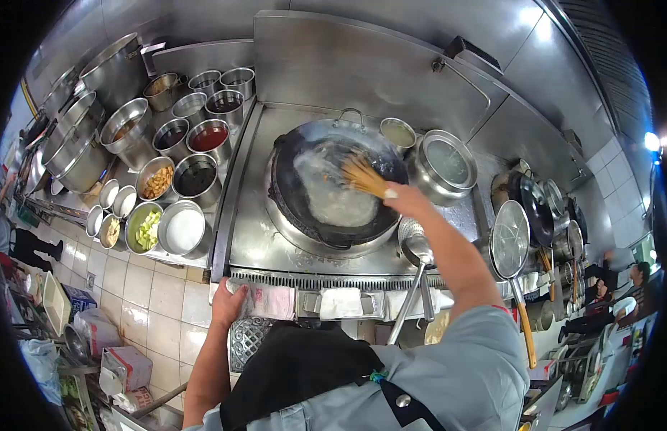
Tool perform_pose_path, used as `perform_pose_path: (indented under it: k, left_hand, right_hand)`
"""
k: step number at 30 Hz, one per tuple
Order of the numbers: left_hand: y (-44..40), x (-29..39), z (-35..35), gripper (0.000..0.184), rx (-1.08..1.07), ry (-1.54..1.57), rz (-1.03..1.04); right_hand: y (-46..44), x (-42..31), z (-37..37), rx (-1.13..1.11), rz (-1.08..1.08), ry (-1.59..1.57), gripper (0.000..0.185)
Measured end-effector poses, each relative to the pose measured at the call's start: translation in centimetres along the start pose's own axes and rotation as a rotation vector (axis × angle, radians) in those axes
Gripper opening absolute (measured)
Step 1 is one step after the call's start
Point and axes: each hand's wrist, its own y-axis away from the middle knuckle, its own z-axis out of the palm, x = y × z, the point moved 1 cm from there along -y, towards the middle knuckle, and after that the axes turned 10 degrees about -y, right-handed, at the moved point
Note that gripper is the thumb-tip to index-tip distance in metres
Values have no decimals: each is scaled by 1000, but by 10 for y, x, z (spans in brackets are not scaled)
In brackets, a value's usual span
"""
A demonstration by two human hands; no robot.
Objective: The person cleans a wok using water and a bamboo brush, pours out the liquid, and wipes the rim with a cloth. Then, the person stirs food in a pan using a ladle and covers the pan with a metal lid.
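Observation:
My right hand [405,200] is closed round the end of a bamboo wok brush [366,175]. The bristles are down in a large black wok [290,208], in cloudy water [337,205] that lies in its bottom. My left hand [228,302] is at the front left corner of the stove [247,251], its fingers bent over the front edge. A folded pinkish-white cloth [270,300] lies right beside its thumb. Part of the left fingers is hidden.
Left of the stove stand several steel pots of sauces and ingredients, including red sauce [208,135], chopped green vegetable [148,230] and white powder [182,228]. On the right are a pot of water [447,161], a perforated ladle [418,248] and a wire strainer [510,241]. People [621,305] are at far right.

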Motion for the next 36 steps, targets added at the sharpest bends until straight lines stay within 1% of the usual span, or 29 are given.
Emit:
perform_pose_path:
  k: [3,5,7,8,10,12,15,16,17,18,20,21,23,25,27,30,31,33,34,35,36]
  left_hand:
    - [-5,-8,6,46,3,-16,-17]
    - [-4,-2,6,45,14,-12,-5]
    - [-4,-9,7,45,11,-40,-18]
    - [-7,-11,9,45,33,-35,-13]
    - [-8,-22,13,46,68,-24,-3]
    - [-6,-13,10,47,37,-36,-27]
    - [-6,-1,6,51,19,-59,-51]
    - [-8,-4,9,52,22,-68,-54]
    - [-6,-6,10,53,22,-78,-60]
    - [-5,-3,9,53,25,-93,-72]
    - [-2,-4,10,53,60,-125,-53]
    - [-2,-4,11,53,80,-133,-40]
    - [2,-1,8,55,50,-76,-23]
    - [-2,-8,8,55,25,-64,-5]
    - [-3,-10,9,55,23,-75,5]
    - [-12,-21,13,52,48,-120,9]
    - [-12,-25,15,51,54,-142,7]
    - [-5,-8,8,51,40,-123,-8]
    - [-3,-6,7,51,26,-101,-5]
    - [-2,-6,6,51,12,-82,0]
    - [-4,-10,7,51,9,-95,10]
  right_hand:
    - [-28,-14,-36,-107,111,-58,61]
    - [-71,-41,5,-33,164,-76,67]
    - [-75,-76,41,-57,201,-408,70]
    - [-75,-64,52,12,35,-317,70]
    - [-68,-11,81,153,-282,-129,71]
    - [-17,-36,-9,-218,165,-369,68]
    - [-40,-23,-29,-88,220,-314,64]
    - [-83,5,21,65,-21,-272,60]
    - [-89,-19,43,43,56,-418,63]
    - [-92,-57,69,20,136,-562,66]
    - [-56,-126,70,-46,231,-646,72]
    - [-36,-132,61,-158,210,-656,74]
    - [1,-133,41,-372,172,-660,77]
    - [34,-117,16,-451,10,-455,73]
    - [50,-80,-1,-98,-423,-8,57]
    - [30,-108,-54,-538,72,220,41]
    - [20,-110,-43,-312,117,249,35]
    - [-6,-100,-10,-128,112,54,39]
    - [-5,-117,2,-39,153,-91,40]
    - [10,-135,9,-47,174,-166,39]
    - [17,-128,27,-39,141,-124,39]
